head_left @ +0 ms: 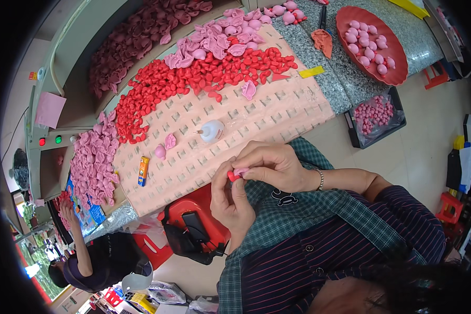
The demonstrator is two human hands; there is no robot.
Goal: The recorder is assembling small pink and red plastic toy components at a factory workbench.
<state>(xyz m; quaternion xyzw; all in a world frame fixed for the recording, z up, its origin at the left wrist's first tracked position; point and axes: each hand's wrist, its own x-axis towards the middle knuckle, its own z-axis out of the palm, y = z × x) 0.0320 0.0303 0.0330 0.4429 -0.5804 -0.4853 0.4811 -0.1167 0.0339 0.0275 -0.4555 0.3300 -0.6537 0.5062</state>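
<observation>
Both my hands meet in front of my checked apron, just off the table's near edge. My left hand (230,205) is closed in a pinch on a small glossy red piece (232,177). My right hand (278,166) pinches a small pink piece (241,171) that touches the red one; fingers hide part of both. On the pale pink table cover (178,170) beyond them lies a white squeeze bottle (212,131) with a thin nozzle. A round pink piece (160,152) and a flat pink shell (170,140) lie to its left.
Heaps of red pieces (167,81) and pink shells (93,159) cover the far and left table. A red dish (345,21) holds round pink pieces at right; a black tray (357,137) stands below. Left, another person (99,261) works near a red stool (186,201) bearing a black bag.
</observation>
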